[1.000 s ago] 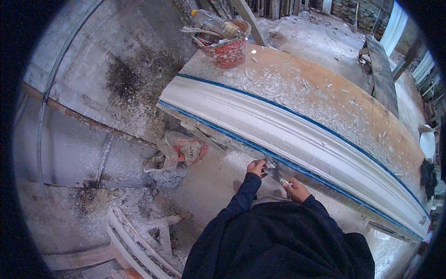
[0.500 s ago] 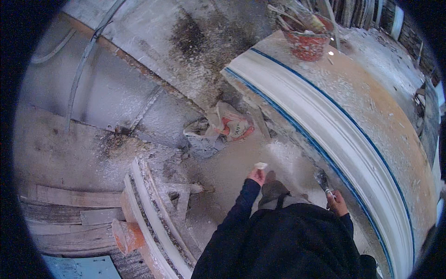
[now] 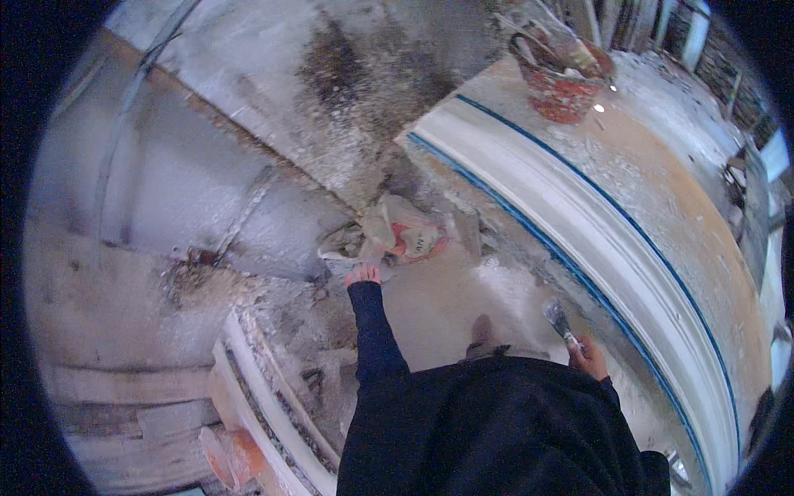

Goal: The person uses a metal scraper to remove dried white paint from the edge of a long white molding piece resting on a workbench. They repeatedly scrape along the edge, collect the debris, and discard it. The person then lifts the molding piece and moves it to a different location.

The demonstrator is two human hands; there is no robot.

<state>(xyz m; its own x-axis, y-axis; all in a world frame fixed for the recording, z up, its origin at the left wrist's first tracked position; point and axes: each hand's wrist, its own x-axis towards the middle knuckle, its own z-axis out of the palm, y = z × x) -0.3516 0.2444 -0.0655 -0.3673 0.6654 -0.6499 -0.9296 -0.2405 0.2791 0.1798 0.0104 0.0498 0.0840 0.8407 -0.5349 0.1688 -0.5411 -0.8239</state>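
left hand [image 3: 362,274] at the crumpled sack [image 3: 403,233], right hand [image 3: 589,357] clamped on a brush [image 3: 561,321], hands well apart beside the moulding's edge [image 3: 579,281]

Dark navy long sleeves [image 3: 374,331] (dusty shoe [image 3: 480,332])

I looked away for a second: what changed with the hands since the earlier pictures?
The left hand left the long white curved plaster moulding and stretched out down to the crumpled pale sack with red print on the floor. The right hand drew back from the moulding, keeping its grip on the small scraping tool.
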